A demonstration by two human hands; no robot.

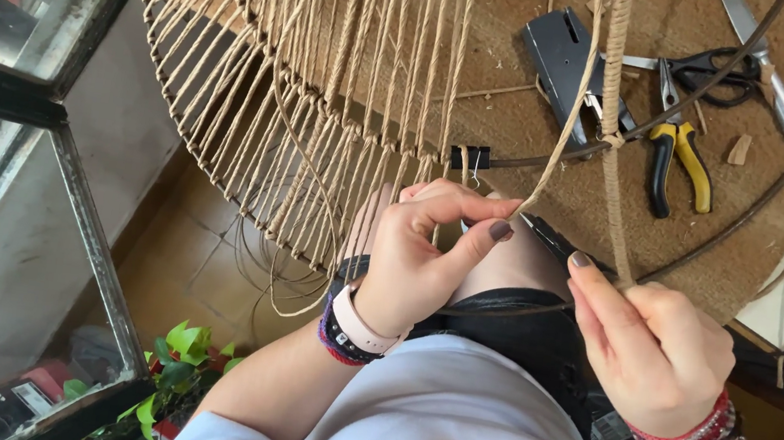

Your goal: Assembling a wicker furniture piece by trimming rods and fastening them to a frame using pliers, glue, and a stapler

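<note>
Tan twisted jute cord [566, 122] is running taut from the dark round metal hoop [562, 154] over the worktop [536, 199]. Left hand [421, 264] is pinching one strand, right hand [652, 350] is gripping another; keeping even tension should be helping the wrap sit tight.

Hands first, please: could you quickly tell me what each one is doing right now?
Left hand: closed, pinching a jute cord at the wire hoop.
Right hand: closed, pinching another jute strand.

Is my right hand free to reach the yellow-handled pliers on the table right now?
Probably not at once: the right hand is pinching a taut cord, and that cord and the wire hoop cross in front of the yellow-handled pliers. Released, the path looks short.
</note>
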